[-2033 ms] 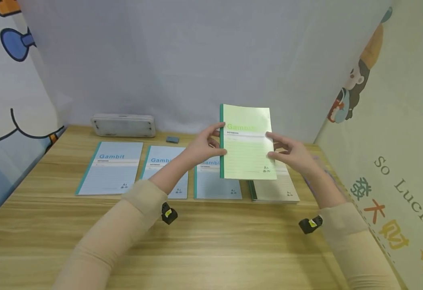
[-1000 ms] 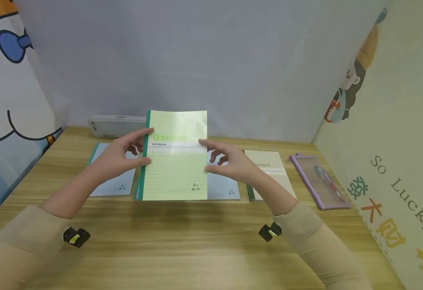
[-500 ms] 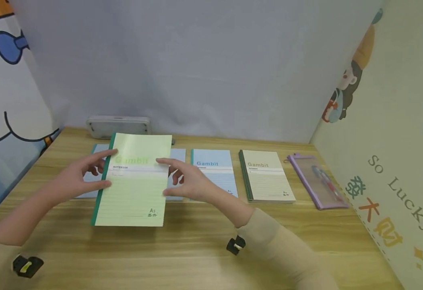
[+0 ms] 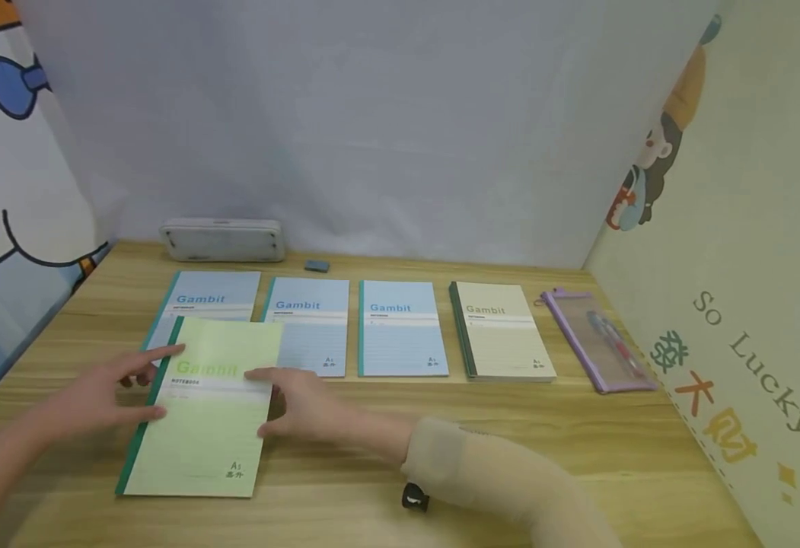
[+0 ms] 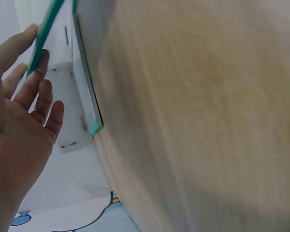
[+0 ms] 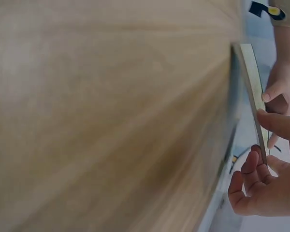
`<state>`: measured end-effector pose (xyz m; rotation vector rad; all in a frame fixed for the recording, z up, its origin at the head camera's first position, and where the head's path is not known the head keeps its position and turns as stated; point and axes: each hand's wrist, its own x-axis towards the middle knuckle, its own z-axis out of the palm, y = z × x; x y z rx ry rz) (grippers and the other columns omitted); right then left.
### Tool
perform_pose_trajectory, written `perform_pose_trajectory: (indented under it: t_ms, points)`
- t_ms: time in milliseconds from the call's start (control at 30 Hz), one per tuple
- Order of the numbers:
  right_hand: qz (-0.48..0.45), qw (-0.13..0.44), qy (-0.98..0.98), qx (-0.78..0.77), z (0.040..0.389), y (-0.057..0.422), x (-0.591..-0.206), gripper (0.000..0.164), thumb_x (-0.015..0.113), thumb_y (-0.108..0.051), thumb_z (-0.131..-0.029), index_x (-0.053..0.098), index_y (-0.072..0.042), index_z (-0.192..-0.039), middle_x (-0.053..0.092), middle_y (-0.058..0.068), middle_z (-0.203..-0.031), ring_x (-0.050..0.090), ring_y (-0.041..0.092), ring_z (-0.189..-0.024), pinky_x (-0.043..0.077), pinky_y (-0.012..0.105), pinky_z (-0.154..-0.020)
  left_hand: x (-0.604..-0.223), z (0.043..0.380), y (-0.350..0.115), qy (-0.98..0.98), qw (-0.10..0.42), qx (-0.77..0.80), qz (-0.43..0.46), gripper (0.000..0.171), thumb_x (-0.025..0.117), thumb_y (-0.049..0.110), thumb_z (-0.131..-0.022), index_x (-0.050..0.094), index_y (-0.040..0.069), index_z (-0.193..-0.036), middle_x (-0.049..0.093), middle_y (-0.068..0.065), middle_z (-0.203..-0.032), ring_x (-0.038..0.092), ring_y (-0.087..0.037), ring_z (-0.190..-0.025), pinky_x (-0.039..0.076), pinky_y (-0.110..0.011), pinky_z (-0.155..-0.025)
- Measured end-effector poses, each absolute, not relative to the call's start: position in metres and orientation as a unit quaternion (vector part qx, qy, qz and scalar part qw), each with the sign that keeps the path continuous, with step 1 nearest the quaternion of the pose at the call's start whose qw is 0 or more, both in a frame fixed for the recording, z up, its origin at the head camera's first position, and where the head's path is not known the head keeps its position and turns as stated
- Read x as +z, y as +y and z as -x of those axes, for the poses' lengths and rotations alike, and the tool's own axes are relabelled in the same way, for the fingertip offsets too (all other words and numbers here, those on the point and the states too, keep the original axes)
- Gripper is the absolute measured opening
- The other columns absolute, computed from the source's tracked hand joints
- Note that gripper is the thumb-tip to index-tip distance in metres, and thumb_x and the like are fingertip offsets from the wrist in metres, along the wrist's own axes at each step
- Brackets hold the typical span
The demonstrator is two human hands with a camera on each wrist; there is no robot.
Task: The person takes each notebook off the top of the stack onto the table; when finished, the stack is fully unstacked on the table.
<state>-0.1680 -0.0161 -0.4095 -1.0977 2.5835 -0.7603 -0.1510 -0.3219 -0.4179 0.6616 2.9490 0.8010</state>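
Observation:
A green notebook (image 4: 211, 426) with a darker green spine is held between both hands at the front left, face up, overlapping the leftmost blue notebook (image 4: 218, 287) in the head view. My left hand (image 4: 101, 396) pinches its spine edge, thumb and fingers on either face. On the opposite edge my right hand (image 4: 307, 403) pinches it the same way. Seen from the left wrist, the green spine (image 5: 46, 36) sits between the fingers, above the table. In the right wrist view the green notebook (image 6: 253, 82) appears edge-on, with both hands on it.
Two more blue notebooks, a middle one (image 4: 313, 320) and a right one (image 4: 403, 327), lie in a row with a cream notebook (image 4: 505, 327). A purple-edged mesh pouch (image 4: 598, 342) with pens lies at right. Behind are a white case (image 4: 224, 241) and a small grey-blue eraser-like block (image 4: 317, 266).
Both hands have carried the green notebook from over the right side of the row leftward, then down toward the front left. The blue and cream notebooks it covered have come into view.

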Motion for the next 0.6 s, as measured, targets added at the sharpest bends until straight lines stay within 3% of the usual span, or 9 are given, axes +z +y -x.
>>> perform_pose_trajectory:
  t_ms: [233,433,600]
  points:
    - [0.411,0.124,0.887,-0.172,0.156,-0.037,-0.422,0.075,0.078,-0.044,-0.075,0.045,-0.024,-0.14,0.057,-0.018,-0.086,0.049,-0.009,-0.075,0.037,0.006,-0.062,-0.432,0.136,-0.344,0.953,0.024,0.201,-0.227,0.085,0.079,0.047,-0.069,0.045,0.017,-0.141,0.05,0.011,-0.092,0.041,0.003,-0.081,0.042,-0.023,-0.066]
    - [0.421,0.139,0.886,-0.135,0.151,-0.055,-0.428,0.073,0.075,-0.051,-0.075,0.045,-0.029,-0.139,0.053,-0.022,-0.08,0.046,-0.012,-0.071,0.036,0.009,-0.056,-0.444,0.131,-0.363,0.937,0.015,0.198,-0.288,0.08,0.082,0.036,-0.07,0.048,0.008,-0.137,0.045,0.019,-0.085,0.038,0.004,-0.076,0.037,-0.019,-0.062]
    - [0.408,0.155,0.892,-0.123,0.151,-0.069,-0.429,0.072,0.074,-0.052,-0.075,0.044,-0.034,-0.138,0.052,-0.024,-0.078,0.046,-0.013,-0.07,0.037,0.011,-0.053,-0.45,0.13,-0.376,0.934,0.045,0.213,-0.283,0.078,0.081,0.031,-0.072,0.046,0.012,-0.139,0.044,0.019,-0.081,0.037,0.004,-0.072,0.031,-0.02,-0.056]
